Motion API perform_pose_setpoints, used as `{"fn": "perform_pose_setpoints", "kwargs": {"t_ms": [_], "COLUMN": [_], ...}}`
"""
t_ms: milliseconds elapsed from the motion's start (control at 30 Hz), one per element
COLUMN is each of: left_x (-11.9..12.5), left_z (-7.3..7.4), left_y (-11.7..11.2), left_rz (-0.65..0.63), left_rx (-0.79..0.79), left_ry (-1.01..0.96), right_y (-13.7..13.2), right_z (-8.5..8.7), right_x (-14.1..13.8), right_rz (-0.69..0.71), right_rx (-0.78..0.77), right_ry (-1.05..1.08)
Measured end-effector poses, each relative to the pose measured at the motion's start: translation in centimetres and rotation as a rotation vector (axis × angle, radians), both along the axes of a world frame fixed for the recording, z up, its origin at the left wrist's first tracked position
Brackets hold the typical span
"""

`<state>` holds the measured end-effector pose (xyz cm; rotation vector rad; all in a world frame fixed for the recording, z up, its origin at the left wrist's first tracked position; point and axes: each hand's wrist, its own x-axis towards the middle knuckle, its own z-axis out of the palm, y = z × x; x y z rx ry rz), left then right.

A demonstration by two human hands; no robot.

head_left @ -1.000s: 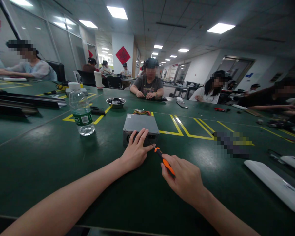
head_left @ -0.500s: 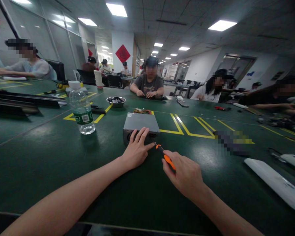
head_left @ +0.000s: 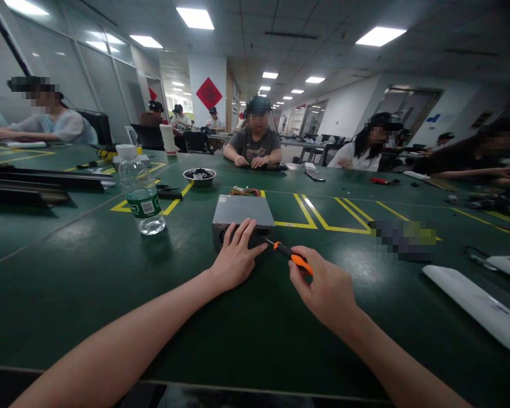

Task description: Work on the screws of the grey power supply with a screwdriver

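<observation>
A grey metal computer power supply (head_left: 243, 210) lies on the green table, its bundle of coloured wires (head_left: 245, 191) at the far side. Against its near face rests my left hand (head_left: 237, 256), fingers spread, the thumb stretched to the right. My right hand (head_left: 326, 288) is closed around an orange and black screwdriver (head_left: 300, 261). The thin shaft points left toward the lower right of the near face, close to my left thumb. Whether the tip touches anything there is too small to tell.
A water bottle (head_left: 143, 195) stands to the left. Behind it are a metal bowl (head_left: 199, 177) holding small parts and a white cup (head_left: 168, 140). Long dark metal pieces (head_left: 46, 178) lie far left, a white elongated object (head_left: 471, 303) right. Several people sit around the table.
My right hand has moved slightly to the right with the screwdriver, which now lies at a flatter slant. More of its shaft shows. My left hand stays on the power supply.
</observation>
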<state>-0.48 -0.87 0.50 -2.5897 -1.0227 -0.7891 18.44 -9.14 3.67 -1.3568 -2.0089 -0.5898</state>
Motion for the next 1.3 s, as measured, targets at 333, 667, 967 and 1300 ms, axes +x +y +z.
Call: {"fn": "perform_pose_setpoints", "kwargs": {"t_ms": [333,667,967,1300], "left_x": [0.3,-1.3,-0.7,-0.6], "left_z": [-0.1,0.5,-0.2,0.0], "left_y": [-0.1,1.1,1.7,1.5], "left_rz": [0.006,-0.057,-0.062,-0.034], "left_rx": [0.029,0.019,0.093,0.071], "left_ry": [-0.034,-0.129,-0.222,-0.193], "right_y": [-0.4,-1.5,-1.1,-1.0], "right_z": [0.1,-1.9,-1.0,-1.4], "right_x": [-0.5,-4.0,-2.9,-3.0], "right_rz": [0.026,0.223,0.186,0.281], "right_rx": [0.105,0.139,0.160,0.092], "right_ry": [-0.097,-0.323,-0.232,-0.240]}}
